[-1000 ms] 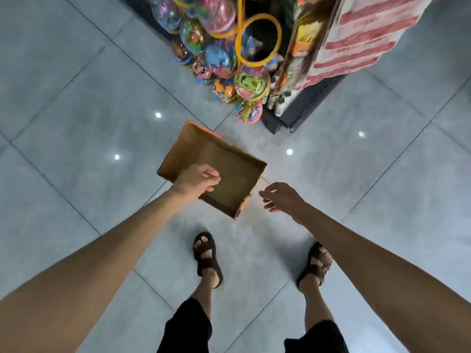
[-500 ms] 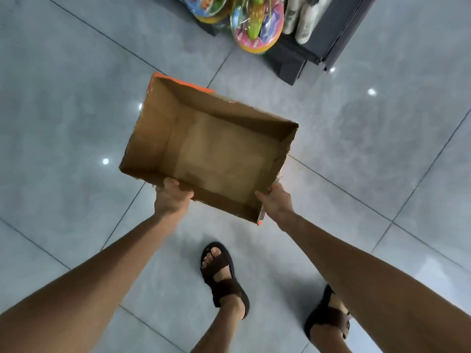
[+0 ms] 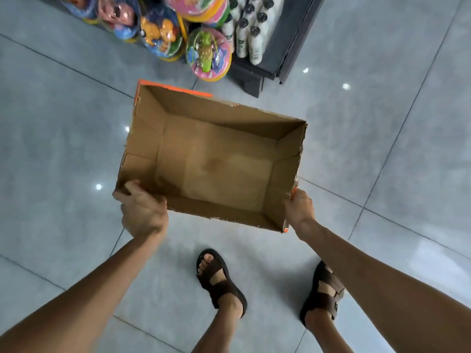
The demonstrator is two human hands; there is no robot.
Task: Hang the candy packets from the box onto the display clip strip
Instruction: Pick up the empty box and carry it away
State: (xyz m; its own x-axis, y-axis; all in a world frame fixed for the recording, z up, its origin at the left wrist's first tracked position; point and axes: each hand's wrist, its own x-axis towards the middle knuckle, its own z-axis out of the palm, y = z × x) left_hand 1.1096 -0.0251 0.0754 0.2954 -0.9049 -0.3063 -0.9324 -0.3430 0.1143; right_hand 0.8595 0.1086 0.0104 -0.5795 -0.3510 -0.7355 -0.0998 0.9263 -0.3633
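**Brown cardboard box [image 3: 216,161], orange-edged, held open side up above a shop floor**

A person's left hand [image 3: 142,212] grips the near left corner of the cardboard box, fingers curled over the rim, while the right hand [image 3: 299,207] clasps the wall at the near right corner. The box hangs between both hands above glossy grey floor tiles [image 3: 63,123]. Its plain creased bottom and four inner walls show in full, with a faint darker stain near the middle. Beyond its far edge are round, brightly coloured plastic toy packs [image 3: 209,54]. Beside them, white bottles with dark caps [image 3: 252,29] stand in rows on a low dark shelf [image 3: 288,47]. Below the box, feet in brown strapped sandals [image 3: 219,278] stand on the tiles.
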